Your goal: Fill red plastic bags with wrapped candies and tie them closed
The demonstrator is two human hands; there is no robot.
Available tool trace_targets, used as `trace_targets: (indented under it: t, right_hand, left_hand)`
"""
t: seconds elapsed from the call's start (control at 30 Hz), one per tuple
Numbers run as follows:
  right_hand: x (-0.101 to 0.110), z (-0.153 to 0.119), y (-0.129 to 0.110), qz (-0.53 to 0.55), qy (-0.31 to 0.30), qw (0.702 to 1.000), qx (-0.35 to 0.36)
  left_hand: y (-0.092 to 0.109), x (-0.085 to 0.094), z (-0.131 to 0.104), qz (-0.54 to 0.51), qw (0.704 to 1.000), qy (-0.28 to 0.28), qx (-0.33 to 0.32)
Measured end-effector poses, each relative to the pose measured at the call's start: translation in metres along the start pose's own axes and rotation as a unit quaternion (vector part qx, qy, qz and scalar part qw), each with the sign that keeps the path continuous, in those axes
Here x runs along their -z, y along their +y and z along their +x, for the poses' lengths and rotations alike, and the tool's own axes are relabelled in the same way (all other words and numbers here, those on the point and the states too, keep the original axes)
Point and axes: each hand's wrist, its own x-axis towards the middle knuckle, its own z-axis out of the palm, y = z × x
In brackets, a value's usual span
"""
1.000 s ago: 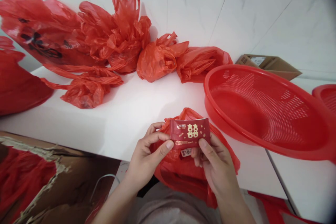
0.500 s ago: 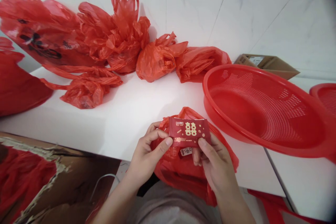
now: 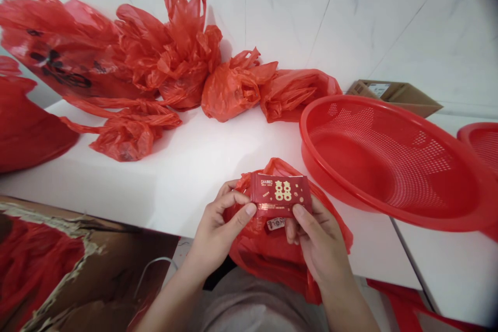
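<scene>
A small dark red packet (image 3: pixel 283 192) with gold characters is held flat, face up, between both hands. My left hand (image 3: pixel 223 225) pinches its left end with thumb and fingers. At its right end, my right hand (image 3: pixel 321 233) grips it, thumb on the lower edge. Beneath the packet lies an open red plastic bag (image 3: pixel 268 254) at the table's front edge, with another small dark red packet (image 3: pixel 275 224) with a white label showing in it.
Several filled red bags (image 3: pixel 231 88) line the white table (image 3: pixel 175 181) along the wall. A large red perforated basket (image 3: pixel 361 166) stands at right, a cardboard box (image 3: pixel 408 96) behind it. At lower left is a torn carton (image 3: pixel 97 254) holding red plastic.
</scene>
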Motion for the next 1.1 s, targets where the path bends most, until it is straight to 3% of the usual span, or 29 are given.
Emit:
trace_targets:
  t: [0.13, 0.3, 0.5, 0.77, 1.1]
  right_hand:
    - [0.004, 0.002, -0.003, -0.063, -0.008, 0.998, 0.009]
    - [0.01, 0.005, -0.013, -0.159, -0.001, 0.982, 0.1]
    - [0.011, 0.01, -0.025, -0.343, -0.092, 0.912, 0.207]
    - [0.004, 0.011, -0.026, -0.36, -0.037, 0.892, 0.272]
    - [0.002, 0.007, -0.027, -0.347, -0.006, 0.899, 0.265]
  left_hand:
    - [-0.001, 0.001, 0.0, -0.007, 1.0, -0.007, 0.009]
    - [0.001, 0.001, 0.0, -0.01, 1.0, -0.019, 0.023]
    - [0.004, 0.001, -0.001, -0.027, 0.999, -0.034, 0.024]
    - [0.003, 0.002, -0.003, -0.011, 0.999, -0.03, 0.02]
    - [0.004, 0.001, -0.004, 0.029, 0.999, -0.037, -0.006]
